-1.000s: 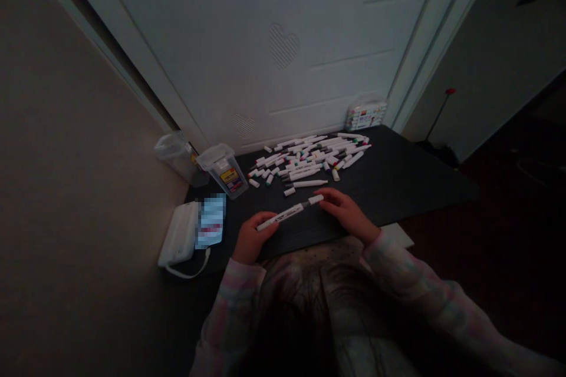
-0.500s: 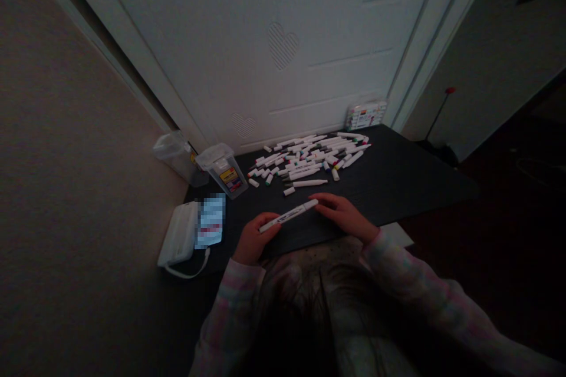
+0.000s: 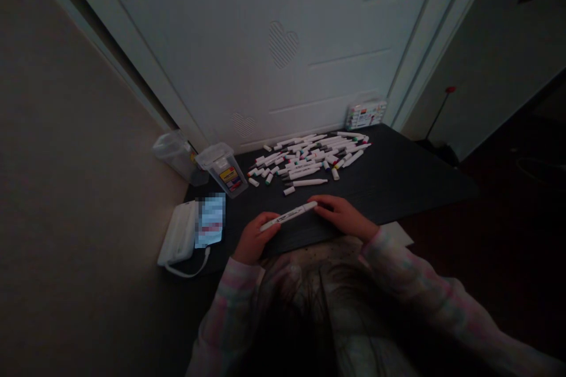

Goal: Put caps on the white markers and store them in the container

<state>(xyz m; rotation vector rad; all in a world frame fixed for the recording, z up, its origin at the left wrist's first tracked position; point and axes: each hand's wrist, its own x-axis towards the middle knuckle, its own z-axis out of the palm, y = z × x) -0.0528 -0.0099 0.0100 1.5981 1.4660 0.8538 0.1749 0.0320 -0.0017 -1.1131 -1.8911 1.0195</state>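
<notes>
spanning left hand (image 3: 254, 238) to right hand (image 3: 344, 216), white marker (image 3: 292, 214), capped

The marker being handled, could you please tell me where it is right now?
In the head view, the marker is below centre, held in the left hand with the right hand at its right end, in front of the loose markers.

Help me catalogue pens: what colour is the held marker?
The marker is white with dark printing, head view.

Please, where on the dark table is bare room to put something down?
Widest: the table's right end, right of the marker pile and right hand. Smaller: between the front tub and left hand. Crowded: back middle, under the pile; left end, around the white case.
</notes>
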